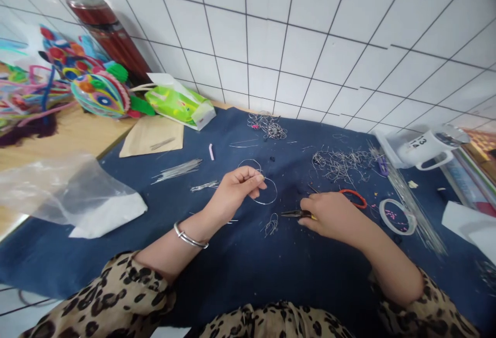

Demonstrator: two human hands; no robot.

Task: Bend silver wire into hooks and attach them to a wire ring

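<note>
Head view: left hand (pixel 237 189) pinches thin, curved wire (pixel 276 191) loops, probably metal.

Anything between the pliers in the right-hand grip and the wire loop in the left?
Nothing visible: only blue cloth shows between the pliers in the right-hand grip and the wire loop in the left-hand grip. A small wire tangle lies near the pliers' tips, beside that path.

Pliers (pixel 294 214) right; beads (pixel 395 216) seemingly in dish (pixel 382 209)

The left hand (pixel 245 182) pinches looped wire (pixel 276 192); the right hand (pixel 329 216) holds pliers (pixel 292 214).
</note>
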